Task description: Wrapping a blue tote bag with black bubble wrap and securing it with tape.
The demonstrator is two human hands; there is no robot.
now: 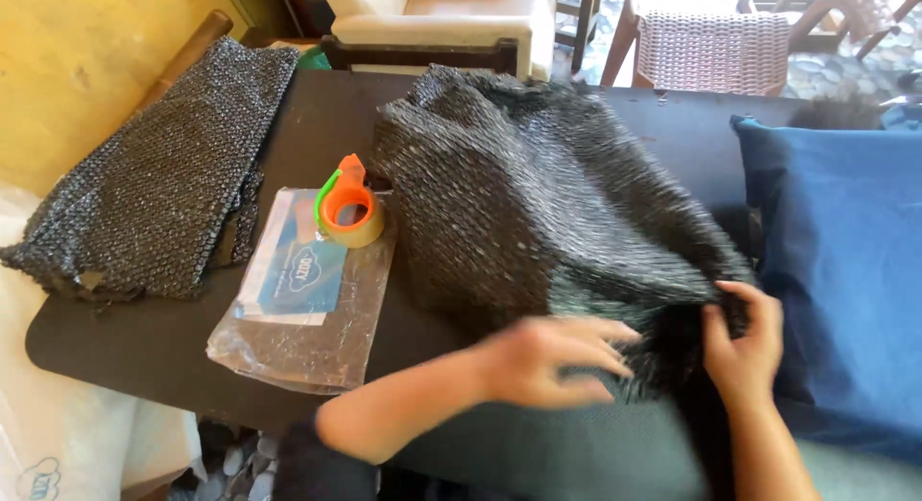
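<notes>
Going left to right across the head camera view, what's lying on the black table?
Folded grey knit fabric → clear plastic bag → tape dispenser → large grey knit fabric, under the left hand and gripped by the right hand → blue cushion.

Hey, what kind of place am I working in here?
Probably a home or small workshop used for packing knitwear. A dark table holds folded grey knit fabric, a tape dispenser and a clear plastic bag, with a woven chair behind.

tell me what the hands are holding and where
The right hand pinches the dark knitted fabric at its near right edge; the blurred left hand lies on it.
</notes>
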